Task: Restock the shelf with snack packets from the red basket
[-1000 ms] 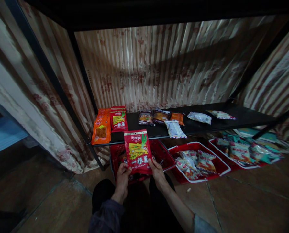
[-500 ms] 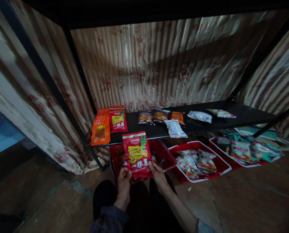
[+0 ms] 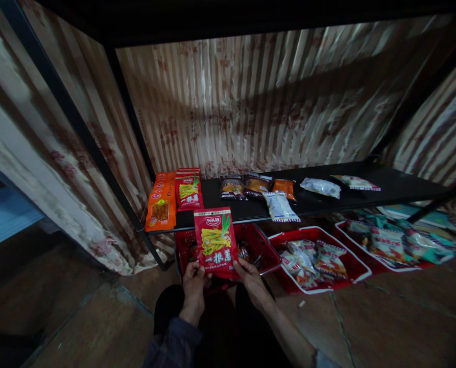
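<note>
Between my two hands a red snack bag (image 3: pixel 215 241) is held up, its printed front with yellow sticks and a green onion facing me. My left hand (image 3: pixel 193 287) is closed on its lower left corner, and my right hand (image 3: pixel 252 282) pinches the lower right corner. Behind and below the bag sits a red basket (image 3: pixel 260 250) with packets in it, partly hidden by the bag. On the left end of the black shelf (image 3: pixel 228 212), a matching red bag (image 3: pixel 189 191) lies beside an orange snack bag (image 3: pixel 161 203).
Further along the shelf are dark packets (image 3: pixel 233 187), a small orange packet (image 3: pixel 284 189) and white packets (image 3: pixel 320 187). Two more red baskets of snack packets (image 3: pixel 308 263) stand on the floor to the right. Black metal posts (image 3: pixel 124 107) and striped curtains (image 3: pixel 212 102) enclose the shelf.
The view has shifted slightly, so the shelf and baskets appear a little further right. Both hands still hold the red snack bag, at nearly the same place in view.
</note>
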`<state>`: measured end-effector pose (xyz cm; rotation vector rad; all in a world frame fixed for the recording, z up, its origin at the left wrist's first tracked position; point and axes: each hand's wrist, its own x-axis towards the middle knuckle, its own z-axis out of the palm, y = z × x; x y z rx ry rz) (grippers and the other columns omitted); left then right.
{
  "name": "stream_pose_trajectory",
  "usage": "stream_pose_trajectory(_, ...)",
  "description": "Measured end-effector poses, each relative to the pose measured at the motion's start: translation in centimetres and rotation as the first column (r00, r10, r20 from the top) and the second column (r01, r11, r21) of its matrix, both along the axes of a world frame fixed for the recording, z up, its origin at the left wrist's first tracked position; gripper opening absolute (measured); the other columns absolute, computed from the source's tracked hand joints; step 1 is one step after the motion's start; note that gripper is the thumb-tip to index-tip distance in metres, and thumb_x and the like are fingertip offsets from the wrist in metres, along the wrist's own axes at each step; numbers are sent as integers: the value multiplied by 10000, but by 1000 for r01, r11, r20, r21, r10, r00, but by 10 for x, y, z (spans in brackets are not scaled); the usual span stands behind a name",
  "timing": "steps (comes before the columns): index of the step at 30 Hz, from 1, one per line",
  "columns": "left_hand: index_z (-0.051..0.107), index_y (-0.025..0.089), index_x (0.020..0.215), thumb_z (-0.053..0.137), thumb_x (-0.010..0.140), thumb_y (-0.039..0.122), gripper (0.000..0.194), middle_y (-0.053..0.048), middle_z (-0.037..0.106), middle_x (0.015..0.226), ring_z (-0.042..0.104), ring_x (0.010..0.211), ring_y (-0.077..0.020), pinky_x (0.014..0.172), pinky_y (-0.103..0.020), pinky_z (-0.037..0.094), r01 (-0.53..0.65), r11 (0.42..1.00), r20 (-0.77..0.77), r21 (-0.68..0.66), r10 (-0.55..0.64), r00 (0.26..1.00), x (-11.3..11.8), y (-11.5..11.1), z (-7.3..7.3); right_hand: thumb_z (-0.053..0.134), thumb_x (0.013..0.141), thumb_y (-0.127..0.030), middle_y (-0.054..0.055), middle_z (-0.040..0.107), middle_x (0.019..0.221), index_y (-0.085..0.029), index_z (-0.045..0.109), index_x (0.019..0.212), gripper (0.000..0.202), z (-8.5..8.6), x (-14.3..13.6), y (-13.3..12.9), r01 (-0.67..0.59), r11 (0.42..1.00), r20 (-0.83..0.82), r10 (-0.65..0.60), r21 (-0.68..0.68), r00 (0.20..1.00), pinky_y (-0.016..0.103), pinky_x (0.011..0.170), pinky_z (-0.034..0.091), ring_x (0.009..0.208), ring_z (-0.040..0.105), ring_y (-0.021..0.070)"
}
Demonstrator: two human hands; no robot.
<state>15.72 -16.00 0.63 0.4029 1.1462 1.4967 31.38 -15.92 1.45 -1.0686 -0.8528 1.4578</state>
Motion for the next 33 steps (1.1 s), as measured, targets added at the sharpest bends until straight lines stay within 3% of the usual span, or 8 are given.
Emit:
stream_pose_trajectory(7, 513, 160, 649, 812, 492, 347, 385, 24, 562, 689, 583, 606, -97, 588, -247, 530, -38, 999, 23, 24, 38, 999, -4, 11, 1, 713, 631, -573, 59, 713, 798, -164, 704, 995, 548, -2, 1, 15, 11, 999, 80, -8, -49, 997, 291, 576, 497, 663, 637, 197)
stream_pose_trajectory(13, 484, 176, 691, 750, 569, 347, 338, 40, 560, 688, 581, 572, -92, 552, -234, 511, -24, 999, -23, 25, 24, 999, -9, 29, 9, 718, 602, -595, 25, 666, 631, -167, 724, 906, 525, 5, -7, 34, 63, 996, 175, -51, -62, 983, 197, 396, 367, 487, 527, 116)
stream_pose_trajectory(18, 487, 185, 714, 676, 636, 334, 253, 48, 545, 680, 567, 576, -91, 560, -235, 500, -31, 999, -125, 45, 37, 992, -16, 49, 15, 735, 575, -586, 44, 702, 723, -184, 723, 886, 509, 14, -21, 51, 89, 992, 110, -79, -90, 991, 241, 464, 461, 562, 601, 161)
stream_pose_trajectory(21, 486, 186, 711, 657, 639, 332, 236, 46, 541, 687, 552, 573, -92, 553, -237, 490, -36, 999, -167, 40, 42, 985, -21, 59, 16, 749, 539, -587, 46, 700, 702, -171, 721, 890, 545, 17, -24, 61, 98, 988, 114, -85, -118, 990, 243, 438, 449, 526, 589, 157)
stream_pose_trajectory(28, 511, 184, 726, 684, 607, 407, 307, 25, 574, 704, 571, 609, -116, 540, -229, 454, 126, 991, -115, -38, -130, 985, -32, 70, 26, 760, 478, -593, 36, 703, 687, -161, 715, 914, 616, 26, -24, 76, 147, 975, 146, -124, -166, 982, 235, 404, 425, 476, 554, 136)
stream_pose_trajectory(33, 527, 182, 716, 666, 624, 459, 323, 32, 556, 664, 492, 547, -90, 480, -201, 384, 204, 979, -248, -19, -203, 947, -38, 83, 28, 750, 504, -581, 45, 713, 718, -168, 720, 900, 573, 32, -24, 82, 143, 980, 164, -120, -135, 979, 231, 438, 424, 555, 600, 166)
